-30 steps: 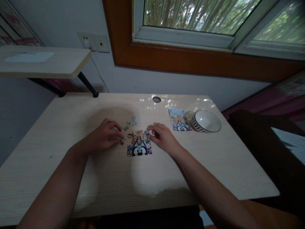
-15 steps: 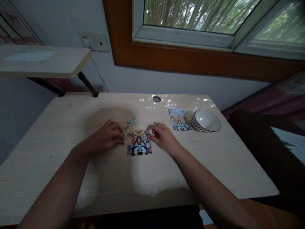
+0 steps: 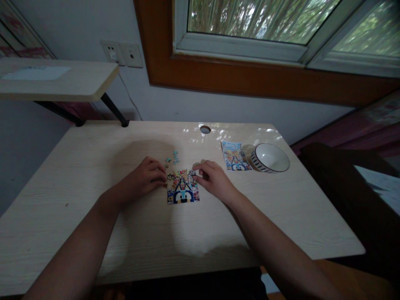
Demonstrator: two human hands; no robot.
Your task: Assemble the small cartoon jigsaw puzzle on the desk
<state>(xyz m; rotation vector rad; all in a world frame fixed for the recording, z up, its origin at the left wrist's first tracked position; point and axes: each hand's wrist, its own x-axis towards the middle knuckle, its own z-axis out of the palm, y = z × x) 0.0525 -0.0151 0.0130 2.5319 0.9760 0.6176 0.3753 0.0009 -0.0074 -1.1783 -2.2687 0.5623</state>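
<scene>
A small, partly assembled colourful jigsaw puzzle [image 3: 183, 191] lies in the middle of the pale wooden table [image 3: 93, 233]. My left hand [image 3: 144, 179] rests at its left edge with fingers curled, pinched on a puzzle piece against the puzzle's upper left corner. At the upper right corner, my right hand [image 3: 212, 178] has its fingers curled, fingertips pressing on a piece. A few loose puzzle pieces [image 3: 173, 158] lie just behind the puzzle, between my hands.
A printed reference picture [image 3: 235, 156] lies to the right of the puzzle, beside a white striped bowl [image 3: 270, 158]. A cable hole [image 3: 205, 129] sits at the table's back edge. A raised shelf [image 3: 56, 81] stands at the left, a dark chair [image 3: 353, 196] at the right.
My left hand has slid to the right, from the loose pieces to the puzzle's left edge. My right hand has stayed almost still at the upper right corner.
</scene>
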